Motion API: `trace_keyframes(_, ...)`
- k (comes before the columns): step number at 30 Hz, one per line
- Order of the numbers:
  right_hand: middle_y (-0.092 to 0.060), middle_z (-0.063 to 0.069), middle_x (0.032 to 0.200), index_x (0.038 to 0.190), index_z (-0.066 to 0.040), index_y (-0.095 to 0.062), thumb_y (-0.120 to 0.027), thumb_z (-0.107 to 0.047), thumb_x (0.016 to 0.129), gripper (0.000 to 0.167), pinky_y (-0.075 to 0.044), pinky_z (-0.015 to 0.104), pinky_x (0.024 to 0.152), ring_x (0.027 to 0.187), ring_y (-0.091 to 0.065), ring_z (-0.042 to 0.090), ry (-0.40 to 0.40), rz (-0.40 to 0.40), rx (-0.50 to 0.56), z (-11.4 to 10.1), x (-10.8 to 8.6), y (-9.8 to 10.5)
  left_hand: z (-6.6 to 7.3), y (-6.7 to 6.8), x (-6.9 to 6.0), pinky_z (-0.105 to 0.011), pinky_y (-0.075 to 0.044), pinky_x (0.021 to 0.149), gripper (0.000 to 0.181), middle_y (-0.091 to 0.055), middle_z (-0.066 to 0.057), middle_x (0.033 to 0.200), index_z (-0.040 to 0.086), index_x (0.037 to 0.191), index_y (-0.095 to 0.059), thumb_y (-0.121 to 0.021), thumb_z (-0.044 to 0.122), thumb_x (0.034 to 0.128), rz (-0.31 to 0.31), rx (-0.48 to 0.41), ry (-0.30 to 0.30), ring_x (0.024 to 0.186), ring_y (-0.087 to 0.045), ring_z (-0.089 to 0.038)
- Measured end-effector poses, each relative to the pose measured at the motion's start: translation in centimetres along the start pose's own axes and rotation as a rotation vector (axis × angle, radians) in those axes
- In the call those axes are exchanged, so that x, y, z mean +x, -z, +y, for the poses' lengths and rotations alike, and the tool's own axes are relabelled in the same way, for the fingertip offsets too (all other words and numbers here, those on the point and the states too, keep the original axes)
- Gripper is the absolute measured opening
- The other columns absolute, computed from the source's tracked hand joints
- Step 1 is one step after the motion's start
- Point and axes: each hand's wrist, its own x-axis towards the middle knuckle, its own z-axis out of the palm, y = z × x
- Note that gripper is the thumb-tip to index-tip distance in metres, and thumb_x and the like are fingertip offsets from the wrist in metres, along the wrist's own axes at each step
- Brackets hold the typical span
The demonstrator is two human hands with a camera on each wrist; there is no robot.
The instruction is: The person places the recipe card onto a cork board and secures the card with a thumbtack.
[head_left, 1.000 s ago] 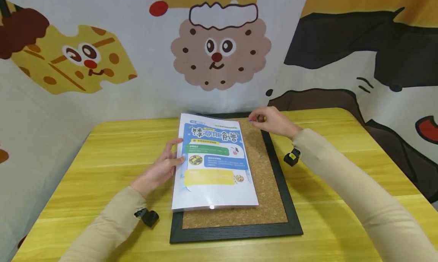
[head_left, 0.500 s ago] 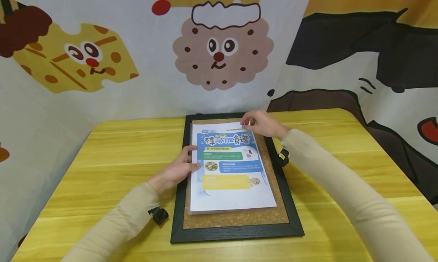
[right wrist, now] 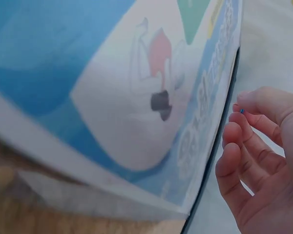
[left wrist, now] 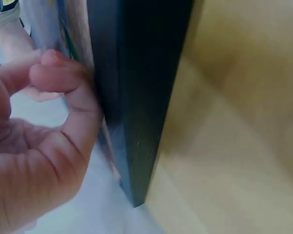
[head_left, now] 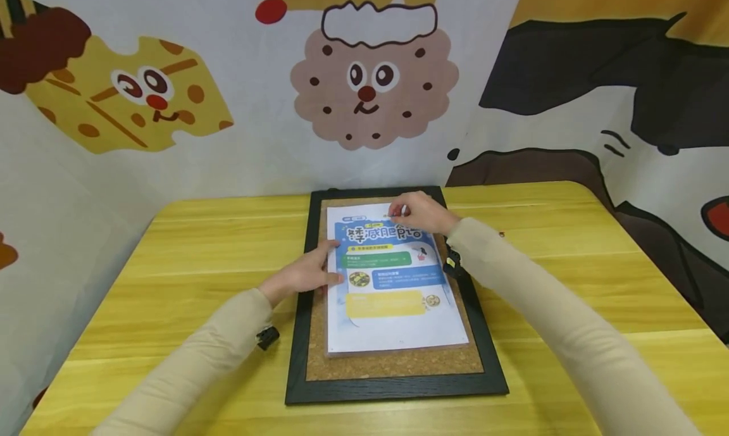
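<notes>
A white rectangular printed sheet with blue, green and yellow panels and a glossy clear covering [head_left: 393,278] is placed over a rectangular cork board with a broad black frame [head_left: 397,388]. Bare cork is left visible around the sheet, most widely below its lower edge, and the sheet is set slightly askew to the frame. Whether it is pressed fully flat cannot be told.

The left side of the sheet is grasped by the left hand [head_left: 304,271], with the thumb laid on the printed face. Between the thumb and forefinger of the right hand [head_left: 421,213], a tiny blue object [right wrist: 241,111], too small to be identified, is pinched above the top of the sheet, right of its middle. Part of the large heading is covered by this hand; whether the sheet is touched by it cannot be made out.

The board is laid on a yellow wood-grain table [head_left: 188,265], near its far edge. Both forearms are covered by beige sleeves [head_left: 547,309], and a small black camera [head_left: 267,338] is worn at each wrist. Behind the table, a white cloth backdrop [head_left: 256,138] is printed with a smiling pink-brown biscuit [head_left: 373,91] and a yellow cheese wedge [head_left: 131,100].
</notes>
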Motion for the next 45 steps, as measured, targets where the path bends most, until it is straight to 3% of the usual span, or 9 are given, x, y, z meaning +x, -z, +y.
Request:
trace_keyframes(3, -0.064, 0.005, 0.097, 0.106, -0.008, -0.070, -0.067, -0.011, 0.091, 0.015, -0.048, 0.033, 0.076, 0.084, -0.057, 0.021, -0.039, -0.005, 0.011, 0.2, 0.7, -0.6, 0.5, 0.4, -0.3, -0.027, -0.041, 0.049, 0.076, -0.060, -0.011, 0.074, 0.001, 0.152, -0.015, -0.064, 0.014, 0.0944, -0.061, 0.135, 0.024, 0.053, -0.050, -0.016)
trace_keyframes(8, -0.064, 0.005, 0.098, 0.104, -0.011, -0.070, -0.067, -0.014, 0.092, 0.012, -0.048, 0.035, 0.080, 0.087, -0.058, 0.021, -0.080, -0.007, 0.009, 0.0, 2.0, -1.1, 0.9, 0.9, -0.5, -0.024, -0.037, 0.045, 0.077, -0.059, -0.009, 0.062, 0.002, 0.152, -0.020, -0.066, 0.017, 0.0933, -0.098, 0.290, 0.043, 0.047, -0.047, -0.014)
trace_keyframes(14, -0.065, 0.007, 0.100, 0.105, -0.006, -0.070, -0.065, -0.009, 0.092, 0.013, -0.047, 0.036, 0.082, 0.090, -0.058, 0.021, -0.026, 0.015, 0.047, -0.2, 3.4, -1.4, 0.4, 2.1, 0.0, -0.027, -0.041, 0.059, 0.061, -0.059, -0.007, 0.082, 0.000, 0.144, -0.040, -0.066, 0.017, 0.0921, -0.030, 0.374, -0.033, 0.066, -0.051, -0.016)
trace_keyframes(18, -0.065, 0.008, 0.101, 0.106, -0.005, -0.070, -0.064, -0.005, 0.091, 0.015, -0.046, 0.037, 0.086, 0.093, -0.058, 0.022, -0.022, 0.019, 0.074, -0.5, 4.2, -1.6, -0.3, 2.9, 0.3, -0.033, -0.038, 0.065, 0.051, -0.055, -0.013, 0.088, -0.001, 0.135, -0.051, -0.068, 0.016, 0.0902, 0.022, 0.398, -0.106, 0.075, -0.044, -0.022)
trace_keyframes(21, -0.066, 0.008, 0.103, 0.106, -0.006, -0.070, -0.064, -0.003, 0.091, 0.017, -0.046, 0.037, 0.088, 0.096, -0.058, 0.022, -0.045, 0.025, 0.086, -0.6, 4.6, -1.7, -0.8, 3.2, 0.5, -0.040, -0.036, 0.075, 0.051, -0.049, -0.022, 0.108, 0.004, 0.134, -0.054, -0.070, 0.020, 0.0889, 0.044, 0.411, -0.120, 0.093, -0.039, -0.031)
trace_keyframes(24, -0.066, 0.007, 0.106, 0.107, -0.007, -0.071, -0.064, -0.002, 0.091, 0.018, -0.045, 0.037, 0.090, 0.099, -0.058, 0.022, -0.070, 0.031, 0.081, -0.6, 5.0, -1.9, -1.3, 3.3, 0.6, -0.052, -0.034, 0.088, 0.056, -0.031, -0.027, 0.135, 0.009, 0.137, -0.053, -0.073, 0.024, 0.0866, 0.057, 0.411, -0.098, 0.115, -0.026, -0.039)
trace_keyframes(28, -0.066, 0.006, 0.108, 0.107, -0.008, -0.071, -0.064, -0.002, 0.091, 0.019, -0.044, 0.038, 0.093, 0.103, -0.057, 0.022, -0.107, 0.040, 0.091, -0.6, 5.4, -2.2, -1.8, 3.4, 0.9, -0.063, -0.028, 0.097, 0.064, -0.008, -0.031, 0.149, 0.014, 0.141, -0.049, -0.075, 0.027, 0.0838, 0.058, 0.389, -0.060, 0.129, -0.012, -0.047)
trace_keyframes(32, -0.066, 0.006, 0.111, 0.106, -0.009, -0.072, -0.064, -0.002, 0.091, 0.018, -0.043, 0.039, 0.095, 0.106, -0.056, 0.022, -0.121, 0.044, 0.102, -0.4, 5.8, -2.4, -2.1, 3.6, 0.9, -0.069, -0.023, 0.099, 0.069, 0.002, -0.035, 0.151, 0.016, 0.144, -0.045, -0.075, 0.031, 0.0829, 0.045, 0.377, -0.038, 0.135, -0.005, -0.051)
trace_keyframes(45, -0.067, 0.006, 0.108, 0.104, -0.008, -0.073, -0.064, -0.002, 0.091, 0.017, -0.044, 0.040, 0.093, 0.101, -0.056, 0.022, -0.135, 0.062, 0.079, -0.7, 5.9, -2.5, -3.0, 4.3, 0.8, -0.073, -0.020, 0.099, 0.078, -0.005, -0.036, 0.152, 0.018, 0.151, -0.035, -0.073, 0.037, 0.0847, -0.020, 0.393, -0.056, 0.136, -0.003, -0.056)
